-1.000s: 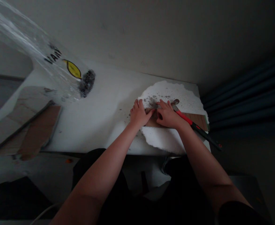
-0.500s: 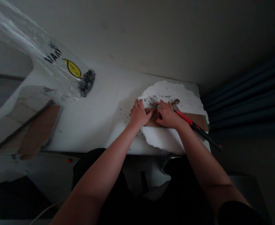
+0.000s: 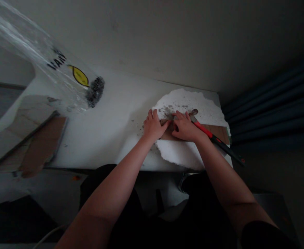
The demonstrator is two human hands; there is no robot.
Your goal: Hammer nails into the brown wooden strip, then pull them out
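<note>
A brown wood-grained plank [image 3: 219,134] lies across a rough-edged white slab [image 3: 193,98] at the right of the table. My left hand [image 3: 153,126] holds the plank's left end, its fingers over the far edge and the thumb pointing right. Close beside it, my right hand [image 3: 184,127] rests on the plank with bent fingers at its far edge; what they pinch, if anything, is hidden. Grey crumbs [image 3: 168,111] lie around the fingertips. A hammer [image 3: 206,130] with a red and black handle slants across the plank, partly behind my right hand and forearm.
The white table [image 3: 110,128] runs along a wall. At its left lie a brown board [image 3: 44,145] and a sheet of clear plastic wrap [image 3: 63,79] with a yellow print. A dark curtain [image 3: 276,114] hangs at the right. A dark object [image 3: 19,218] lies on the floor.
Both hands stay at the plank with almost the same grip. The view has shifted very slightly; the hammer and slab have not visibly moved.
</note>
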